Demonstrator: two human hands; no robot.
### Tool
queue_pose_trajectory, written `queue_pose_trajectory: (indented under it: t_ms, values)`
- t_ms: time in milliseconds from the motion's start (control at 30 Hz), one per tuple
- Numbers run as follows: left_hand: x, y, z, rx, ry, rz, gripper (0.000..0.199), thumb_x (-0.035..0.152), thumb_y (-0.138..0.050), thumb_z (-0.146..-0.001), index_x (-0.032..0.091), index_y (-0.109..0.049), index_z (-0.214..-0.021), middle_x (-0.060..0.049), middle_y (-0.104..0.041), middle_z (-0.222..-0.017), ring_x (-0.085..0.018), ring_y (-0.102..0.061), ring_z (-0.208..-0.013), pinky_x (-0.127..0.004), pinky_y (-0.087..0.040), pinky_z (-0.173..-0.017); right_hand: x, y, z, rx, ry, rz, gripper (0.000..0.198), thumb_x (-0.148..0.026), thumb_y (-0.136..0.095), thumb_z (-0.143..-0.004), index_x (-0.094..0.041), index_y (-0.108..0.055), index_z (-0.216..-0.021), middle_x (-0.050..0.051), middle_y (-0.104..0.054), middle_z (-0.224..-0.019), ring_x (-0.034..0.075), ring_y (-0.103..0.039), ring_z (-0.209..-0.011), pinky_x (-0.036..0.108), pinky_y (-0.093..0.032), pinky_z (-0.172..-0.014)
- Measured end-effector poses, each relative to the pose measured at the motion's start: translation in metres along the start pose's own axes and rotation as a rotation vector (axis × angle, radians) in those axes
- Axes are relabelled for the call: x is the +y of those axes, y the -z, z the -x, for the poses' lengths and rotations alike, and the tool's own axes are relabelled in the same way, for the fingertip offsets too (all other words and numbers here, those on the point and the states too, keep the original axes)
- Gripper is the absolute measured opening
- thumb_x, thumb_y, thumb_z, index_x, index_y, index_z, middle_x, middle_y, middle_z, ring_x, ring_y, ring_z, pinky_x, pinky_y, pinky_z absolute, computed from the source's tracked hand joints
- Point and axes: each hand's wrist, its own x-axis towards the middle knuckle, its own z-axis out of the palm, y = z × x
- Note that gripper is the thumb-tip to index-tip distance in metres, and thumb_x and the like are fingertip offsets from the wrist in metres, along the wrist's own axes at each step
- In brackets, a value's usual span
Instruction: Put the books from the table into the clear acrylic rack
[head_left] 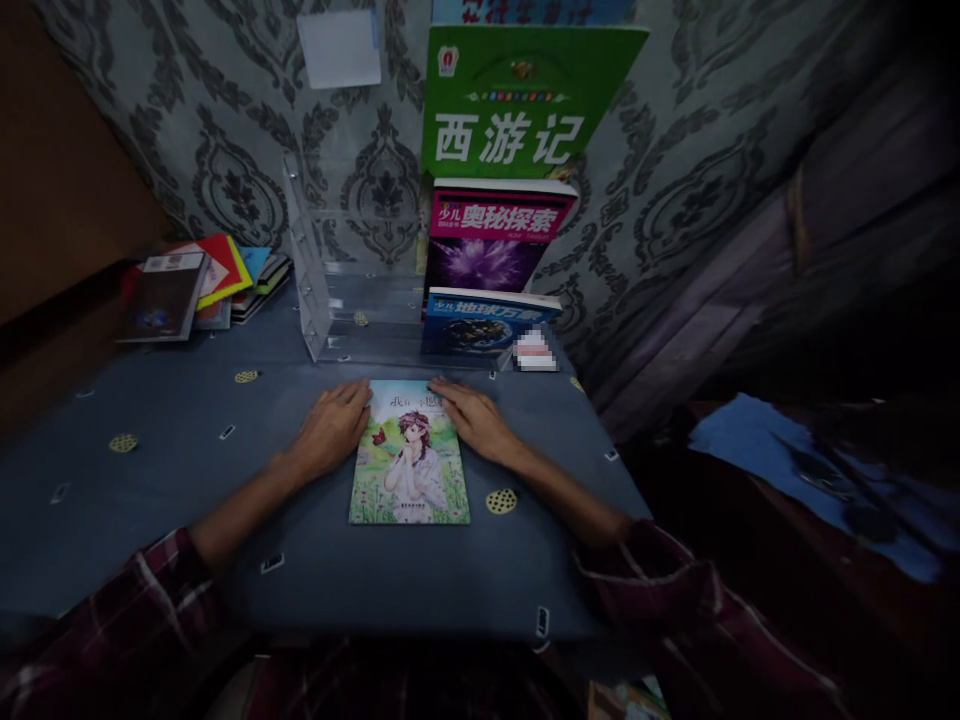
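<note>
A thin picture book lies face up on the cloth-covered table in front of me. Its cover shows a drawn figure in white, a butterfly and a flowery meadow. My left hand rests beside its upper left edge, the fingertips touching the side. On the other side, my right hand lies with its fingers stretched over the upper right corner. Both hands are palm down, fingers extended and not wrapped round the book. The undersides of the hands are hidden.
Behind the book stands a clear stepped rack. Its right side holds a blue book, a magenta book and a green book, with another blue one above. Several books are piled at the left. Patterned wall backs the table.
</note>
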Motion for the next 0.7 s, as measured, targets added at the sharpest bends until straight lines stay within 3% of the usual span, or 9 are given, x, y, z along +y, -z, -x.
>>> queue_pose_trajectory:
  t_ms: [167, 400, 567, 700]
  values:
    - [0.009, 0.003, -0.009, -0.005, -0.105, -0.049, 0.035, 0.022, -0.039, -0.101, 0.015, -0.064, -0.124, -0.017, -0.061, -0.141, -0.032, -0.049, -0.137, -0.051, -0.044, -0.107, 0.01, 0.003, -0.001, 0.039, -0.056, -0.104, 0.044, -0.024, -0.04, -0.101, -0.019, -0.061, -0.139, 0.011, -0.062, -0.143, 0.025, -0.057, -0.135, 0.048, -0.044, -0.114]
    - [0.032, -0.01, -0.028, -0.087, -0.37, 0.108, 0.042, 0.026, -0.043, -0.103, 0.023, -0.055, -0.143, -0.014, -0.051, -0.151, -0.031, -0.042, -0.145, -0.053, -0.039, -0.115, 0.016, 0.004, -0.001, -0.003, -0.03, -0.156, 0.048, -0.018, -0.043, -0.097, -0.022, -0.058, -0.142, 0.008, -0.058, -0.149, 0.023, -0.052, -0.139, 0.047, -0.04, -0.117]
    - [0.039, -0.015, -0.02, -0.044, -0.544, 0.191, 0.039, 0.028, -0.045, -0.104, 0.03, -0.059, -0.14, -0.013, -0.049, -0.151, -0.031, -0.039, -0.145, -0.056, -0.038, -0.114, 0.02, 0.001, 0.0, 0.007, 0.013, -0.128, 0.047, -0.019, -0.046, -0.097, -0.022, -0.057, -0.142, 0.008, -0.058, -0.148, 0.023, -0.05, -0.141, 0.047, -0.04, -0.118]
    - [0.047, -0.009, -0.005, -0.105, -0.628, 0.212, 0.04, 0.032, -0.046, -0.104, 0.039, -0.056, -0.142, -0.008, -0.046, -0.154, -0.031, -0.035, -0.146, -0.059, -0.031, -0.118, 0.019, 0.0, 0.001, 0.017, 0.031, -0.108, 0.045, -0.023, -0.049, -0.097, -0.021, -0.059, -0.141, 0.01, -0.059, -0.147, 0.025, -0.053, -0.139, 0.048, -0.044, -0.114]
